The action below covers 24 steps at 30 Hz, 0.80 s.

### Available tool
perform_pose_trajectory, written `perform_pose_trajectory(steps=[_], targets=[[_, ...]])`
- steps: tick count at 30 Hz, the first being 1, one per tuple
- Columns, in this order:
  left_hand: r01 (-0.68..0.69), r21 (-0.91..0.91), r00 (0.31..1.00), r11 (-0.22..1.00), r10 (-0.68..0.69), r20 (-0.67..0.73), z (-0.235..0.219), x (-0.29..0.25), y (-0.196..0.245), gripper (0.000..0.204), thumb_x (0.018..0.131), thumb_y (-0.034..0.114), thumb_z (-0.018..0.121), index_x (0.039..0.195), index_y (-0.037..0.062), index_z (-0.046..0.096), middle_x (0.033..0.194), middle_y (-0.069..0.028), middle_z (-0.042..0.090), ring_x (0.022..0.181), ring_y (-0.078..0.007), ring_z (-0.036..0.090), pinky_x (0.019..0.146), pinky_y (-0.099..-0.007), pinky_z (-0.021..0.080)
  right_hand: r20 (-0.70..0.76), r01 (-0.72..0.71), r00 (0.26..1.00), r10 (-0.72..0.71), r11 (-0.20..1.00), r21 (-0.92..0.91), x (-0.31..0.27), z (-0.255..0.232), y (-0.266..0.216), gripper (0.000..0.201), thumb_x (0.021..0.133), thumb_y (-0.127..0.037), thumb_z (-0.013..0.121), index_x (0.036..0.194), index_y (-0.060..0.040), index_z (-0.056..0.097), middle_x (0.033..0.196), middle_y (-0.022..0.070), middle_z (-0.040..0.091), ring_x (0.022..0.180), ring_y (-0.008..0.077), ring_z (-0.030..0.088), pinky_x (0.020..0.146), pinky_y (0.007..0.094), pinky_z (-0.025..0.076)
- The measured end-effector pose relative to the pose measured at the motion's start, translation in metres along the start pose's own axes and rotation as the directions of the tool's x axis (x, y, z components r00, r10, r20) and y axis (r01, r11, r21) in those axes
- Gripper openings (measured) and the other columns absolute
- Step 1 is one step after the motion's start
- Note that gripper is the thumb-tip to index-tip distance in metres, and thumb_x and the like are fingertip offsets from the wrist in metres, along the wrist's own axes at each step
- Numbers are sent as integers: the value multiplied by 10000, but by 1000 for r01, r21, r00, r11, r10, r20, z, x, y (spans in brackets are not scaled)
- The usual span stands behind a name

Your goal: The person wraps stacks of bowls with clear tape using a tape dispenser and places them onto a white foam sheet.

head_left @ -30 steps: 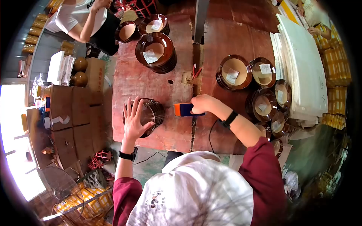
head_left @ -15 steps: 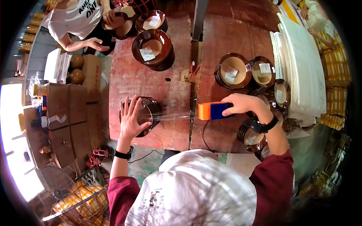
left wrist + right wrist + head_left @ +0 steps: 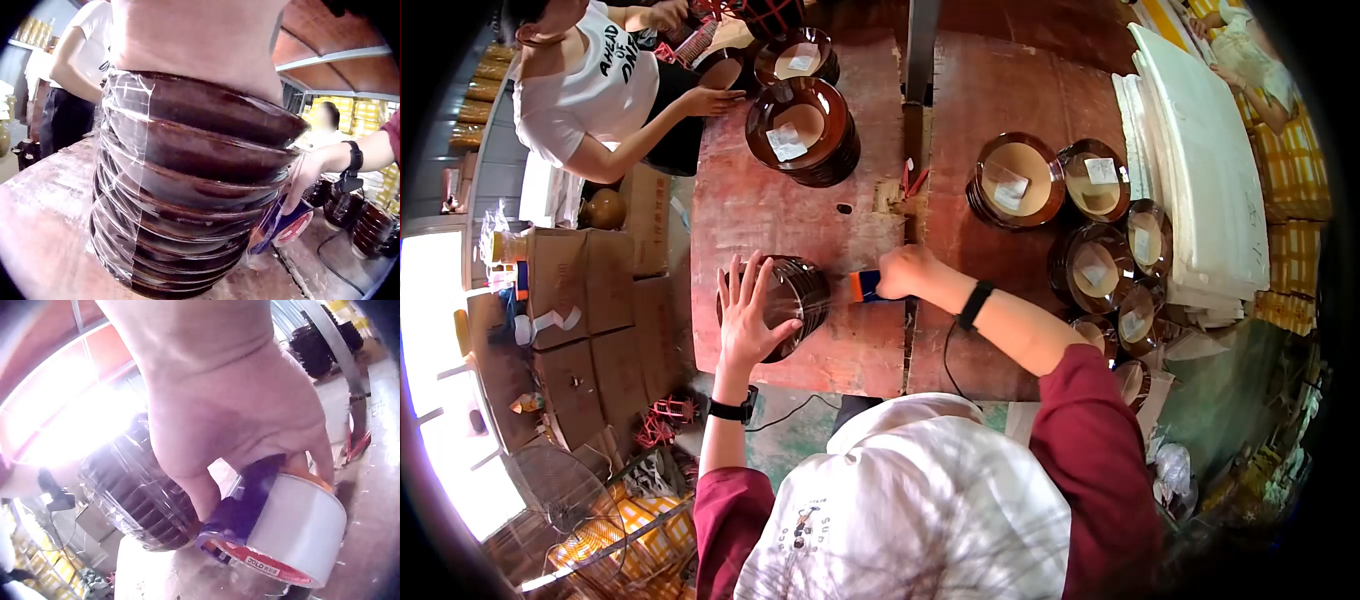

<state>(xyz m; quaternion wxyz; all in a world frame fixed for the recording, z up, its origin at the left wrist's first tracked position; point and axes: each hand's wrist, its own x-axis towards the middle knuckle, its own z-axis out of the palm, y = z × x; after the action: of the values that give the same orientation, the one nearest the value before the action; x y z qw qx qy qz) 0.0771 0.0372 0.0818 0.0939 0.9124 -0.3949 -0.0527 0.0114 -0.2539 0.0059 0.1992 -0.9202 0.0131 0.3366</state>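
On the bench [image 3: 845, 355], toward its near edge, a stack of brown bowls [image 3: 200, 169] stands beneath the left hand [image 3: 747, 312], whose fingers lie straight and spread across the top. Clear tape [image 3: 122, 162] covers part of its side. Just right of the stack, the right hand [image 3: 908, 272] grips a dispenser [image 3: 240, 509], fingers curled round it; a roll [image 3: 306, 525] is fitted. More bowls [image 3: 1025, 180] stand on the right side, beside white boards [image 3: 1205, 165]. Another person [image 3: 585, 95] is at the far left.
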Motion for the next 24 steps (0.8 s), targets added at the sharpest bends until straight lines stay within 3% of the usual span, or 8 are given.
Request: perform_pose_trajectory(steps=[4, 10, 13, 18, 21, 24], targets=[[6, 12, 1000, 1000, -6, 1, 0, 1, 0, 1060, 774, 749, 630, 1561, 101, 342, 1618, -127, 320, 1519, -408, 190, 1224, -601, 82, -61, 69, 996, -66, 996, 50, 18, 6, -17, 332, 766, -240, 606, 933, -1, 765, 931, 226, 734, 929, 364, 726, 783, 438, 583], [13, 21, 1000, 1000, -13, 10, 0, 1, 1, 1071, 777, 774, 602, 1564, 98, 336, 1621, -131, 309, 1520, -409, 180, 1224, -603, 82, -96, 71, 993, -66, 996, 55, 38, 28, -24, 301, 764, -268, 623, 862, -21, 765, 904, 223, 733, 900, 372, 722, 762, 460, 579], [11, 28, 1000, 1000, -12, 17, -1, 4, 1, 1077, 782, 795, 572, 1566, 97, 332, 1623, -131, 305, 1521, -410, 178, 1224, -602, 79, -227, 163, 967, -117, 967, 197, 38, 46, -37, 312, 769, -297, 637, 840, -19, 759, 880, 220, 731, 870, 386, 718, 757, 469, 578], [25, 17, 999, 1000, -25, 24, 4, 1, -2, 1091, 780, 822, 547, 1567, 99, 329, 1624, -131, 302, 1521, -410, 176, 1225, -599, 71, -151, 52, 988, -14, 967, 250, 34, 37, -29, 401, 794, -383, 690, 859, 9, 747, 904, 249, 720, 888, 407, 707, 796, 477, 568], [12, -14, 1000, 1000, -12, -4, 0, 2, 2, 1008, 840, 785, 513, 1564, 106, 337, 1621, -133, 307, 1518, -417, 181, 1226, -597, 71, -143, -11, 988, 54, 958, 286, 6, 26, -16, 421, 819, -393, 686, 877, 20, 743, 898, 263, 712, 882, 407, 706, 807, 474, 565], [35, -80, 999, 996, -38, -25, -4, 3, 9, 794, 968, 601, 497, 1558, 93, 340, 1615, -136, 315, 1514, -418, 195, 1230, -591, 74, -134, -93, 979, 153, 923, 374, -38, 17, 5, 412, 833, -375, 674, 887, 28, 740, 886, 266, 708, 872, 408, 709, 797, 470, 562]])
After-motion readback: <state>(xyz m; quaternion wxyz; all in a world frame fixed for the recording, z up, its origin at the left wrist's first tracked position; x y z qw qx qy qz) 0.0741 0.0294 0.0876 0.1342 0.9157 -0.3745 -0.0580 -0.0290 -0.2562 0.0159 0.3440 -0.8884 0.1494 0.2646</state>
